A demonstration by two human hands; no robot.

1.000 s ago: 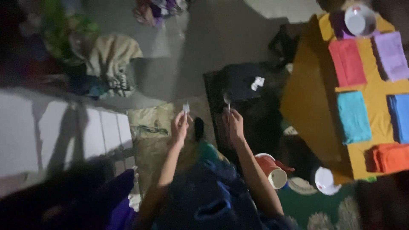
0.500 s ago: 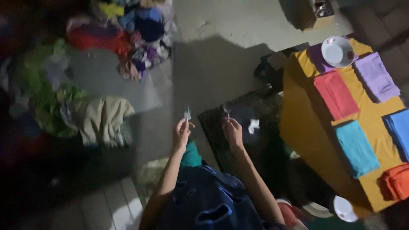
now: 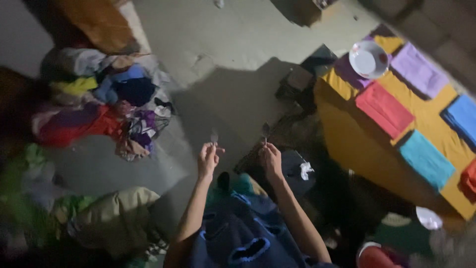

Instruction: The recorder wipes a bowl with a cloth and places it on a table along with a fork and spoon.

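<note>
**dimroom_watcher:** Left hand [image 3: 208, 160] is raised in front of the body, fingers pinched round the handle of a small fork [image 3: 214, 137] that stands upright above the knuckles. It's blurry, so the tines barely show. Right hand [image 3: 270, 160] does the same thing just beside it, gripping a spoon [image 3: 266, 131] by the stem, bowl end up. The two hands are near each other but not touching.

**floor_level:** Any packages or labels in there? All I can make out is a small box shape [image 3: 308, 10] at the top edge on the grey floor [image 3: 233, 44], brownish, too dark to tell more.

**dimroom_watcher:** Same, can't read it as anything else. Both forearms run up from the bottom of the view, elbows low, wrists bent a little inward, over a dark blue garment [image 3: 238, 238].

**floor_level:** Right side has a low table under a yellow cloth [image 3: 347, 144], with folded cloths laid in rows on it: a red one [image 3: 384, 109], a teal one [image 3: 426, 160], a purple one [image 3: 419, 69], a blue one [image 3: 463, 116]. A white bowl [image 3: 368, 59] sits at the table's far corner.

**dimroom_watcher:** And a heap of mixed coloured clothes [image 3: 99, 109] off to the left, well apart from the hands. A crumpled white scrap [image 3: 306, 170] lies on something dark just right of the spoon hand.
</note>
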